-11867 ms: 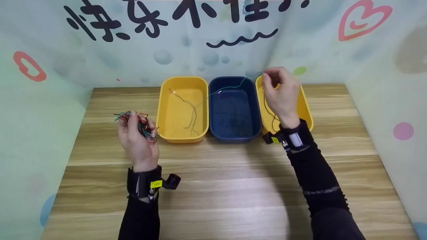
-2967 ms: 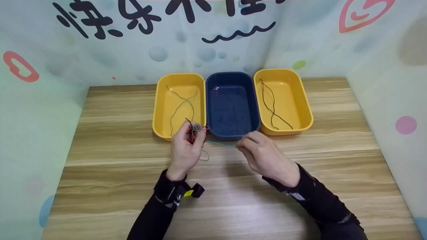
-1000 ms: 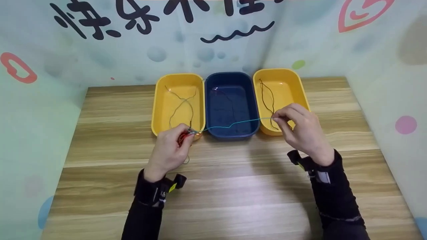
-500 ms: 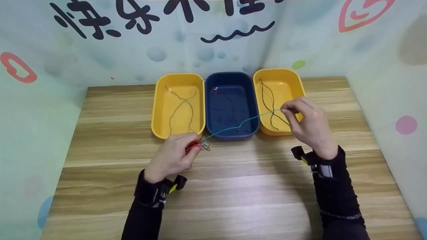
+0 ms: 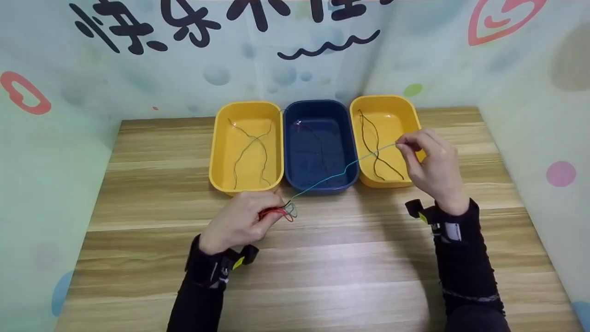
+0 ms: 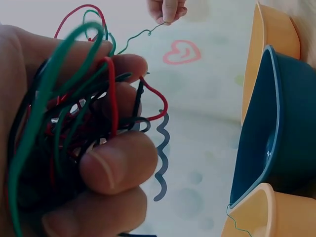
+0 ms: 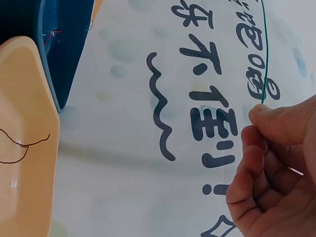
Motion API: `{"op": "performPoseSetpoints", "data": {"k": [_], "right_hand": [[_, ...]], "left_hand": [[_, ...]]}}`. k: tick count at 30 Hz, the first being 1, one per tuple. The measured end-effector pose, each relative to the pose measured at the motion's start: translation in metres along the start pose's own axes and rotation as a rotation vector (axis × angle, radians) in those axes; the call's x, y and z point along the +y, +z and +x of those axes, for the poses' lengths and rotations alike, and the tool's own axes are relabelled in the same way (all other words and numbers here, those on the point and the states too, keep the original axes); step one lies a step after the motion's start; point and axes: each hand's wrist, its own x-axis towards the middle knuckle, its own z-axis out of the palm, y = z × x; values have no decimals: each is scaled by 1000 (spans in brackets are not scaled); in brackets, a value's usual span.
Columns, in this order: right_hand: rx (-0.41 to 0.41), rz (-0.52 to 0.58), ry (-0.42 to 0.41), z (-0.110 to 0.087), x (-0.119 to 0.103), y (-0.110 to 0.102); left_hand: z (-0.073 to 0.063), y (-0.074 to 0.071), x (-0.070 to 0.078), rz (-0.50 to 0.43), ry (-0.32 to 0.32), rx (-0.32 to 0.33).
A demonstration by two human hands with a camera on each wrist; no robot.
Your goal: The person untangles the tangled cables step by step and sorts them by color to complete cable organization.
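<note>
My left hand (image 5: 242, 220) grips a tangled bundle of wires (image 6: 54, 123) in red, green and black, in front of the left yellow box. Curled fingers partly hide the bundle. My right hand (image 5: 435, 168) is raised by the right yellow box, its thumb and forefinger pinching the end of a thin green wire (image 5: 345, 171). That wire runs in a slanting line, with a kink, from the bundle across the blue box to the right fingertips. In the right wrist view the green wire (image 7: 267, 54) rises straight from the pinch.
Three boxes stand side by side against the printed backdrop. The left yellow box (image 5: 213, 159) holds thin greenish wires, the blue box (image 5: 321, 190) a faint red wire, and the right yellow box (image 5: 401, 124) black wires. All stand on a wood-grain table (image 5: 322, 258).
Over the last second my right hand has moved up and right, drawing the green wire along. My left hand has turned and sunk slightly. Earlier, a green wire went into the left yellow box.
</note>
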Motion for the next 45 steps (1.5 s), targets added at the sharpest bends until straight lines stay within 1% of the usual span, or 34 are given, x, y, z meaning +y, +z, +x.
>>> {"op": "performPoseSetpoints", "data": {"k": [4, 8, 13, 19, 23, 27, 30, 34, 37, 40, 45], "right_hand": [[1, 2, 10, 0, 2, -1], [5, 5, 23, 1, 3, -1], [19, 8, 29, 1, 4, -2], [25, 9, 21, 1, 5, -5], [25, 12, 19, 0, 6, -7], [30, 10, 20, 1, 5, -8], [31, 10, 17, 1, 4, -9], [32, 10, 17, 1, 4, -10], [36, 3, 24, 1, 4, -11], [44, -7, 30, 1, 4, -12], [64, -23, 45, 1, 4, -14]], "left_hand": [[0, 0, 0, 8, 16, -5], [0, 0, -1, 1, 17, -23], [0, -1, -1, -11, 8, -49], [-1, -2, 0, 7, -7, -49], [-2, -2, -2, 28, -16, -56], [-2, -3, -4, 62, -38, -62], [-3, -5, -4, 83, -67, -60], [-4, -7, -5, 95, -111, -68], [-5, -9, -6, 98, -130, -76], [-5, -10, -7, 106, -136, -79], [-7, -12, -8, 128, -129, -68]]}}
